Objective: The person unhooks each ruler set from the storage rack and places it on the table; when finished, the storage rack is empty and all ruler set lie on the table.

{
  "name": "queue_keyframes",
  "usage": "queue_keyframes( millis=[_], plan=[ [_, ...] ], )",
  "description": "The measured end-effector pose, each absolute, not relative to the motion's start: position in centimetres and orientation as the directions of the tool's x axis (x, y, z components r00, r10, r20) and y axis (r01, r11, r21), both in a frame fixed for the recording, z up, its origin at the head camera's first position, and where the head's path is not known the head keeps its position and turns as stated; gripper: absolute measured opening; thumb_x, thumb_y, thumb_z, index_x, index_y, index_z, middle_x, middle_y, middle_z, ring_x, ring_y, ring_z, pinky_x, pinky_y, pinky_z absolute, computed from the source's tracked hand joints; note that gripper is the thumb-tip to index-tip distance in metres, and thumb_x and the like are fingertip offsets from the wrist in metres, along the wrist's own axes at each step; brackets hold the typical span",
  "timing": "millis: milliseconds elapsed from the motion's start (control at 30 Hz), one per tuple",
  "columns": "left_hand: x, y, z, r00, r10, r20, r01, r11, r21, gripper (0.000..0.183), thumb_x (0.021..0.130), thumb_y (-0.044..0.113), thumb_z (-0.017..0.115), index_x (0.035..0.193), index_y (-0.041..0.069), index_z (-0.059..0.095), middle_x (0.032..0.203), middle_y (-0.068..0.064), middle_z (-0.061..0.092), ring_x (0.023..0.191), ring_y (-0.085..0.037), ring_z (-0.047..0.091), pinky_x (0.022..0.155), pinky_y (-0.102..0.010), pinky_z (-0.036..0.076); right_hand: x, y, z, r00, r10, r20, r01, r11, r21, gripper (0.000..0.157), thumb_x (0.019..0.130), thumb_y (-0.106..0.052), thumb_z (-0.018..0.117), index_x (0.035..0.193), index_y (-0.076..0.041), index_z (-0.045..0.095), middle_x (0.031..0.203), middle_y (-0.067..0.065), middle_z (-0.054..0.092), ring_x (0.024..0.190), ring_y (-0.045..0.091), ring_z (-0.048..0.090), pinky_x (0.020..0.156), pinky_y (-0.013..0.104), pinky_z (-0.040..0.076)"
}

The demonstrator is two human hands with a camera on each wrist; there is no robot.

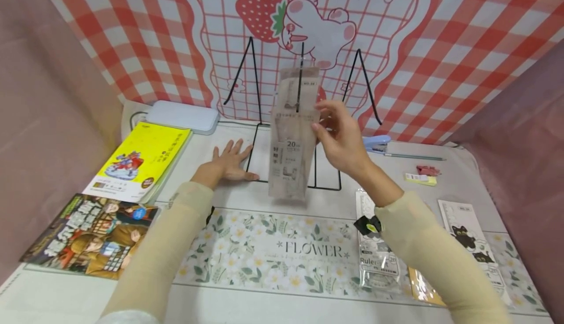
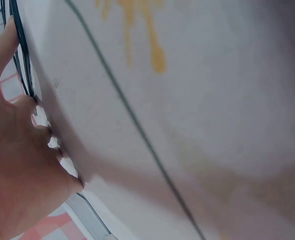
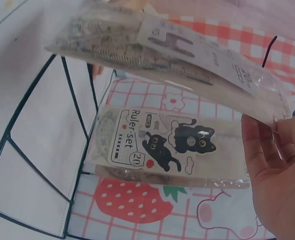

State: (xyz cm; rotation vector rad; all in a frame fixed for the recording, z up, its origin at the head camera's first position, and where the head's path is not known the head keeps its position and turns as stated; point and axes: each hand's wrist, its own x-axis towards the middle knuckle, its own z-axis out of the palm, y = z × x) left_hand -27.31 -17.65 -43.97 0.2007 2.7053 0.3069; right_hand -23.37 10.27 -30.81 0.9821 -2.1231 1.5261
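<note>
Pinching the front ruler packet (image 1: 287, 170) by its edge with the right hand (image 1: 338, 140), at the middle hook (image 1: 300, 79) of the wire rack (image 1: 328, 188), probably to keep it upright; gripping nothing with the left hand (image 1: 230, 161), spread flat on the worktop (image 1: 220, 304) at the rack's edge, perhaps for steadiness.

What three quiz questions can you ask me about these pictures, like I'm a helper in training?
1. Which hand holds the front ruler packet?
2. True or false: the left hand is holding a book.
3. Fill in: the biggest word on the flowery strip is ____.

Key:
1. The right hand.
2. False; it rests with fingers spread at the base of the wire rack.
3. FLOWER.
</note>
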Motion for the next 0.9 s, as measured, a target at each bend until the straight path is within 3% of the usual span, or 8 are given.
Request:
queue_keyframes(
  millis=[133, 533, 733, 900],
  plan=[
    [-27.4, -17.8, -43.9, -0.905, 0.187, -0.382, 0.098, 0.965, 0.242, 0.101, 0.083, 0.069, 0.055, 0.157, 0.025, 0.002, 0.165, -0.010, -0.014, 0.153, -0.036, -0.015, 0.119, -0.066, -0.009, -22.7, 10.4, -30.6, -0.673, -0.365, 0.643, -0.723, 0.144, -0.675, 0.030, 0.090, 0.011, 0.054, 0.120, 0.009, 0.048, 0.091, 0.022, 0.062, 0.070, 0.011, 0.062, 0.057, 0.025, 0.057],
    [-27.5, -17.8, -44.1, -0.902, 0.192, -0.386, 0.100, 0.964, 0.247, 0.102, 0.083, 0.070, 0.054, 0.157, 0.025, 0.001, 0.165, -0.010, -0.014, 0.152, -0.036, -0.015, 0.119, -0.066, -0.010, -19.9, 11.8, -31.3, -0.725, -0.398, 0.562, -0.651, 0.129, -0.748, 0.034, 0.088, 0.014, 0.056, 0.121, 0.011, 0.047, 0.093, 0.016, 0.061, 0.075, 0.005, 0.062, 0.056, 0.025, 0.057],
    [-27.4, -17.8, -44.1, -0.903, 0.182, -0.388, 0.091, 0.966, 0.243, 0.102, 0.082, 0.071, 0.054, 0.157, 0.025, 0.002, 0.165, -0.010, -0.014, 0.152, -0.035, -0.015, 0.120, -0.065, -0.010, -19.4, 14.9, -34.2, -0.796, -0.431, 0.425, -0.530, 0.157, -0.833, 0.034, 0.088, 0.014, 0.056, 0.121, 0.013, 0.047, 0.094, -0.002, 0.058, 0.074, 0.001, 0.066, 0.056, 0.024, 0.057],
    [-27.5, -17.7, -44.1, -0.901, 0.179, -0.394, 0.088, 0.967, 0.239, 0.103, 0.082, 0.072, 0.054, 0.157, 0.025, 0.001, 0.165, -0.010, -0.015, 0.152, -0.035, -0.016, 0.120, -0.065, -0.010, -18.8, 17.9, -36.9, -0.857, -0.437, 0.273, -0.397, 0.221, -0.891, 0.034, 0.091, 0.009, 0.056, 0.124, 0.009, 0.045, 0.094, -0.005, 0.057, 0.072, 0.001, 0.067, 0.056, 0.027, 0.059]
  ],
)
